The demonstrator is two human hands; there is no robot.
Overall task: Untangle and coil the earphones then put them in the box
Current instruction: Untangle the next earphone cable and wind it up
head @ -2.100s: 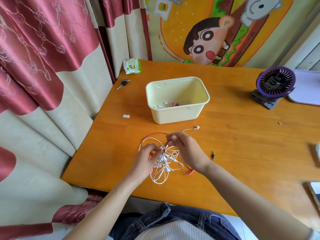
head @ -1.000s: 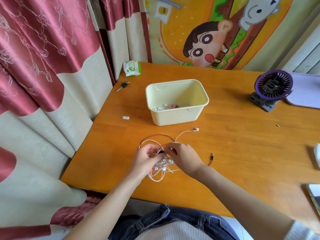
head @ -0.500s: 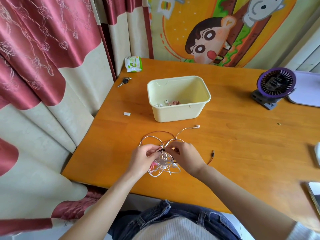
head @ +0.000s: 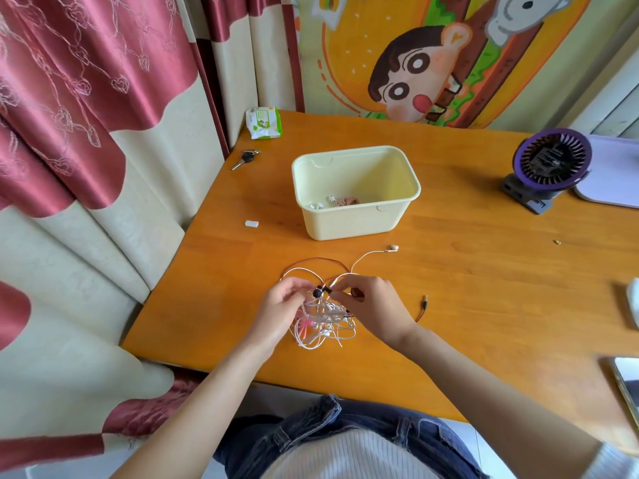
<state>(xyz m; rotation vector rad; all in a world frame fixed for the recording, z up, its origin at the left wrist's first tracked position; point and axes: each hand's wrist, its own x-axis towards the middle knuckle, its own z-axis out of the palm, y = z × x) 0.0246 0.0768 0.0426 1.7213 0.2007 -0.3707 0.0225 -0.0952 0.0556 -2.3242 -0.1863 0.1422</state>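
The left hand (head: pixel 285 307) and right hand (head: pixel 375 305) each pinch cord by a dark earbud (head: pixel 317 292) atop the tangled earphones (head: pixel 325 326), which lie at the near side of the desk (head: pixel 484 288), with the box (head: pixel 349 224) just beyond. The wires look light, limp and snaggy, likely best gripped at a bud or plug and teased, not yanked.

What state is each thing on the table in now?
left hand, pinching the tangle's cords
right hand, pinching a cord beside the dark earbud
earphone tangle, knotted, lying on the table
box, open, earphones inside
white earbud, trailing free towards the box
fan, upright, spinning unclear
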